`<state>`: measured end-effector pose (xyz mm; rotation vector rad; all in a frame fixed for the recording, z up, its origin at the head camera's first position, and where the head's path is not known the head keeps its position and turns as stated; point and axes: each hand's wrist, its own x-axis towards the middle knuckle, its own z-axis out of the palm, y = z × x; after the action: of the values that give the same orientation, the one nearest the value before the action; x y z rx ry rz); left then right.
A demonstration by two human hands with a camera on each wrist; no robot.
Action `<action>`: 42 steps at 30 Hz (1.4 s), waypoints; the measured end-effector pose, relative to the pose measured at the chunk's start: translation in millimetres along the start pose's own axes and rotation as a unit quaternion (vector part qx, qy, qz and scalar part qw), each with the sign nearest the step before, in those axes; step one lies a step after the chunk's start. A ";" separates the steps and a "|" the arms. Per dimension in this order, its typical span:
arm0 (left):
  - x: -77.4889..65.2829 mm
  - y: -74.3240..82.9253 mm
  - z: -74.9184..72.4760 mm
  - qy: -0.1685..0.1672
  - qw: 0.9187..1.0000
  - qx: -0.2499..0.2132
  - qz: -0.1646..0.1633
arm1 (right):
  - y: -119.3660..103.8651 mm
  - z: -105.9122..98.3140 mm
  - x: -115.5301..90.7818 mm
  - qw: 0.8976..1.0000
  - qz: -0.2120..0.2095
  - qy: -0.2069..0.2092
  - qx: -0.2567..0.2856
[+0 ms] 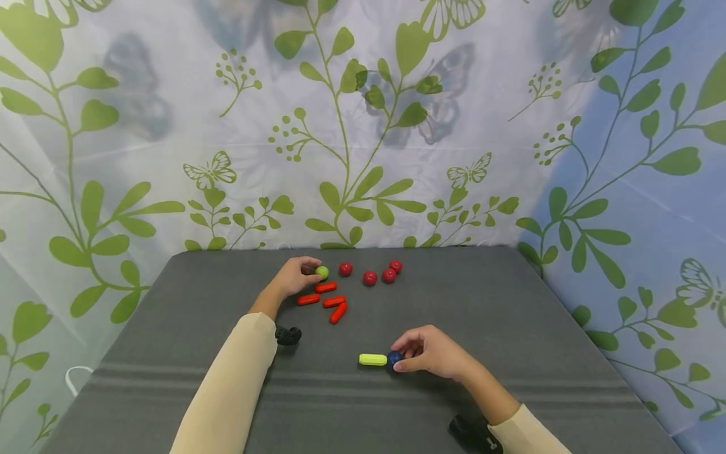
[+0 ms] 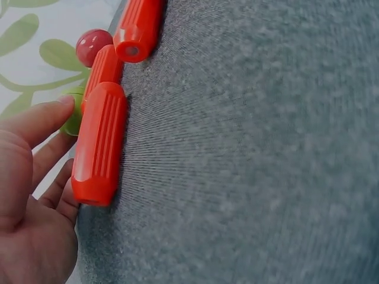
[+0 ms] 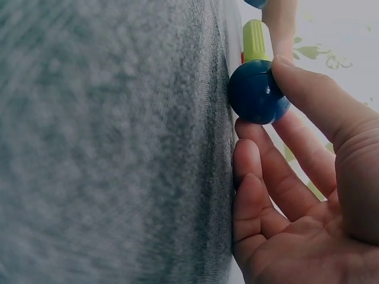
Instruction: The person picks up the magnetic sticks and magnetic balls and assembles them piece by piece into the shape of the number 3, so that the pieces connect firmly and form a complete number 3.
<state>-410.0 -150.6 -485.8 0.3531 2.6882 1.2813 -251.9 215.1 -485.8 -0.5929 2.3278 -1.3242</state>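
Observation:
At the far side of the table, my left hand pinches a light green ball between thumb and fingers. The left wrist view shows the thumb against the green ball, partly hidden behind a red ribbed rod. Nearer the front, my right hand holds a dark blue ball by thumb and fingertips. A yellow-green ribbed rod lies on the table just left of the blue ball, in line with it. In the right wrist view the blue ball covers the rod's near end, so contact is unclear.
Several red rods lie close to my left hand. Several red balls are spread along the back of the grey table. A leaf-patterned curtain hangs behind. Black straps with devices sit at both wrists.

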 end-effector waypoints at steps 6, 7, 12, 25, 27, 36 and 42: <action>1.9 0.4 -0.4 -0.003 1.000 -0.002 0.000 | -3.1 -0.1 -0.1 1.000 0.000 -0.002 0.007; 2.9 0.1 0.0 -0.002 1.000 0.003 0.003 | -3.4 0.0 -0.2 1.000 0.001 -0.002 0.006; 5.7 -0.3 2.4 0.002 1.000 0.006 0.005 | -5.6 -0.8 -0.4 1.000 -0.005 -0.006 0.003; 1.8 -2.2 -0.1 0.014 1.000 0.013 -0.008 | -1.3 0.5 2.8 1.000 -0.010 -0.012 0.010; -0.3 -1.5 -1.3 0.014 1.000 0.015 -0.008 | -1.2 0.5 2.9 1.000 -0.012 -0.011 0.009; -8.1 -4.1 -3.9 0.019 0.999 0.028 -0.015 | 0.4 0.3 1.2 1.000 -0.004 -0.010 0.004; -12.9 -8.8 -4.9 0.012 1.000 0.020 -0.004 | -0.1 0.2 0.0 1.000 -0.001 -0.010 0.006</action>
<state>-400.1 -163.1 -489.2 0.3331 2.7366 1.2388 -251.8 215.0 -485.9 -0.6031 2.3024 -1.3259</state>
